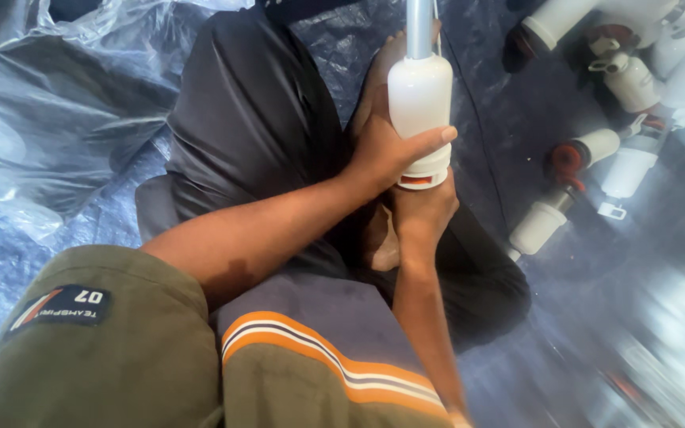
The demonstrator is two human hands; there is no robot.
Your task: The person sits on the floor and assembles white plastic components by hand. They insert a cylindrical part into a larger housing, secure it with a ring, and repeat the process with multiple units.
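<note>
Nearest the camera, an olive sleeve [97, 341] and an orange-striped shirt hem [334, 357], both forearms running out over the dark trousers [255, 119] of a cross-legged sitter. The right hand [423, 212] sits low, fingers curled up under the base of the white plastic fitting [420, 103], wrist straight, clamped there from below. The left hand [386, 150] comes in from the side, thumb laid flat across the fitting's lower band, palm wrapped behind it, a firm closed grip. The fitting stands upright above the lap, a grey metal tube [419, 28] rising out of its top. To handle this well, I'd say keep tube and fitting in line, brace with the lower hand and let the upper one do any turning or pressing. Beyond, on the blue plastic sheet [57, 119], a cluster of similar white fittings [620, 150] with red parts, well apart to the right.
</note>
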